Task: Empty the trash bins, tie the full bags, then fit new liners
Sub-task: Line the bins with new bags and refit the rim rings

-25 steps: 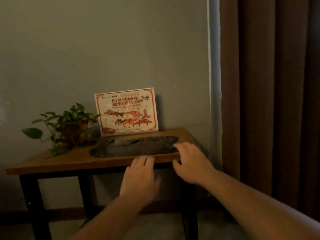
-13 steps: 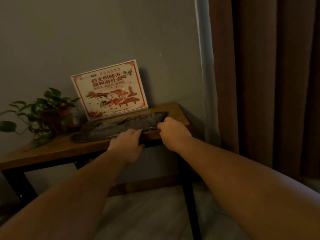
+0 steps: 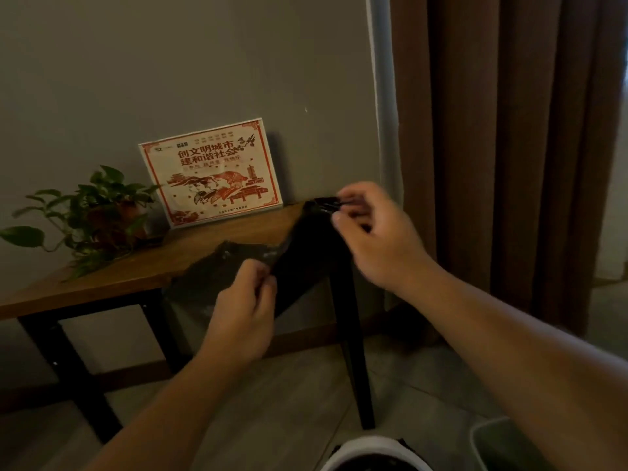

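1. the dark liner bag (image 3: 299, 253) hangs stretched between both hands, in front of the near right corner of the wooden table (image 3: 136, 273).
2. the left hand (image 3: 243, 311) pinches the bag's lower edge, fingers curled round the plastic.
3. the right hand (image 3: 373, 239) pinches its upper corner, higher and farther right.
4. a potted plant (image 3: 98, 212) and a red-and-white sign (image 3: 210, 175) stand at the table's far side.
5. a white bin rim (image 3: 370, 448) shows at the near edge.

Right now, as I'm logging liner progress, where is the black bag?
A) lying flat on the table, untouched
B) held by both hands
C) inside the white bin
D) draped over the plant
B: the left hand and the right hand each pinch the black bag, stretched between them.
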Tool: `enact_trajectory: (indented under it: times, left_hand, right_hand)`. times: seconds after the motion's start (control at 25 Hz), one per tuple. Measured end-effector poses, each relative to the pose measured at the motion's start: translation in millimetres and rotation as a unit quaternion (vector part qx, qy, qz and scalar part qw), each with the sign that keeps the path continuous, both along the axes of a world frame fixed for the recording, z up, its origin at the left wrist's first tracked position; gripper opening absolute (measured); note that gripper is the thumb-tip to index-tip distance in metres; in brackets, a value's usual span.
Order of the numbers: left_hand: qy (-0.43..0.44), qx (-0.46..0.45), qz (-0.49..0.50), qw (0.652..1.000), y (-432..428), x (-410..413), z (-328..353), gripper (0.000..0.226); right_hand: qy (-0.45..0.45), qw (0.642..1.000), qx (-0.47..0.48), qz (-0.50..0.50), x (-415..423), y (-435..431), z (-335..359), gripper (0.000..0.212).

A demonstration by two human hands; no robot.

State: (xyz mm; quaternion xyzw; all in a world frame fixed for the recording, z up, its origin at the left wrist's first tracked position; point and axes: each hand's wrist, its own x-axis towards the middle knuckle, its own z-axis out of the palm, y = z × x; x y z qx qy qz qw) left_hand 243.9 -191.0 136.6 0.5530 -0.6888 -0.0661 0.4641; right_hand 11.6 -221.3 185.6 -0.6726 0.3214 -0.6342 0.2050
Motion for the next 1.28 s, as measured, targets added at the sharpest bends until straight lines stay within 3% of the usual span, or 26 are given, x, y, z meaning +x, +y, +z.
enact_trajectory:
  times: [0.12, 0.24, 0.32, 0.4, 0.48, 0.6, 0.68, 0.88, 1.0, 1.08, 1.16, 1.28]
  left_hand:
    - [0.190, -0.019, -0.033, 0.981, 76, 5, -5, 0.011]
    - [0.354, 0.034, -0.083, 0.931, 132, 13, -20, 0.020]
    - [0.406, 0.050, -0.070, 0.910, 159, 27, -31, 0.017]
    - [0.433, 0.055, -0.030, 0.899, 175, 43, -40, 0.014]
    - [0.433, 0.056, 0.007, 0.900, 186, 58, -44, 0.017]
    - [0.435, 0.072, 0.055, 0.896, 188, 70, -55, 0.017]
    - [0.414, 0.091, 0.092, 0.901, 189, 70, -65, 0.017]
    - [0.341, 0.160, 0.163, 0.912, 193, 66, -86, 0.016]
    - [0.248, 0.131, 0.192, 0.940, 218, 50, -90, 0.027]
    - [0.210, 0.081, 0.123, 0.966, 254, 24, -96, 0.036]
    - [0.174, 0.096, 0.037, 0.979, 291, -4, -108, 0.039]
    - [0.112, 0.103, 0.007, 0.988, 314, -26, -126, 0.012]
  right_hand:
    - [-0.278, 0.953, 0.118, -0.039, -10, 57, -34, 0.040]
    - [-0.316, 0.901, 0.295, 0.044, 10, 115, -93, 0.045]
    - [-0.333, 0.859, 0.374, 0.105, 25, 152, -110, 0.028]
    - [-0.297, 0.829, 0.457, 0.125, 29, 183, -107, 0.043]
    - [-0.259, 0.799, 0.521, 0.149, 27, 207, -101, 0.069]
    - [-0.204, 0.776, 0.562, 0.202, 31, 246, -105, 0.078]
    - [-0.190, 0.776, 0.561, 0.217, 38, 265, -113, 0.073]
    - [-0.177, 0.831, 0.492, 0.190, 53, 273, -122, 0.036]
    - [-0.207, 0.825, 0.498, 0.172, 59, 277, -125, 0.021]
    - [-0.237, 0.822, 0.495, 0.152, 58, 278, -126, 0.023]
    - [-0.274, 0.814, 0.492, 0.141, 56, 277, -125, 0.021]
    - [-0.293, 0.812, 0.489, 0.127, 49, 280, -128, 0.020]
